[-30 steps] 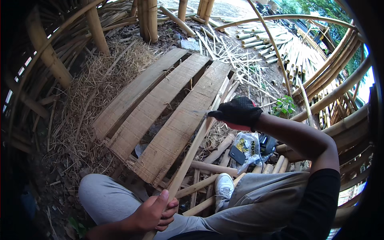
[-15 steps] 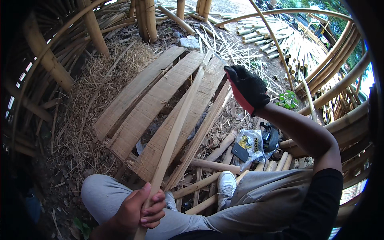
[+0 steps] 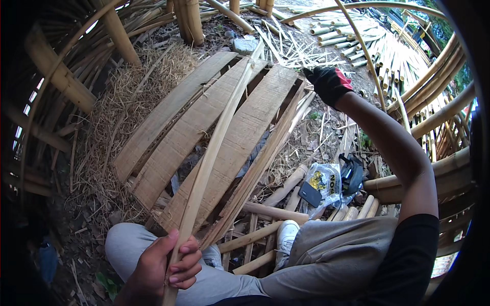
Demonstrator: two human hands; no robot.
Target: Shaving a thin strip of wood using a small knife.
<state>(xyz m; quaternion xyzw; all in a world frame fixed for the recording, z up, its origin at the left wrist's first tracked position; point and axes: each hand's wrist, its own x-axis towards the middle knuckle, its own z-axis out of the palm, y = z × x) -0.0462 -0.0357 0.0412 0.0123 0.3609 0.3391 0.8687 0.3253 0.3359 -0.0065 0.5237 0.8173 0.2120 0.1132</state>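
1. Wooden strip (image 3: 206,160) slants over the slatted worktop (image 3: 250,130), its near end by the person's lap and its far end showing past the worktop's far edge, toward a pale stone (image 3: 245,46); whether it rests on the planks or hangs just above them, I cannot tell.
2. The left hand (image 3: 153,262) is bare; its grip is closed round the strip near the lower end, thumb and fingers on opposite sides.
3. The change: a second ago the strip ran along the worktop's right side with the gloved right hand (image 3: 329,84) beside it; now it lies further left, across the planks, and the glove is out past the far right corner – well apart from the strip.
4. The right grip looks curled; I cannot tell whether it holds a tool.
5. By my reading, this leaves the strip steadied by the left hand alone – its length clear of the glove, its far part free to swing.
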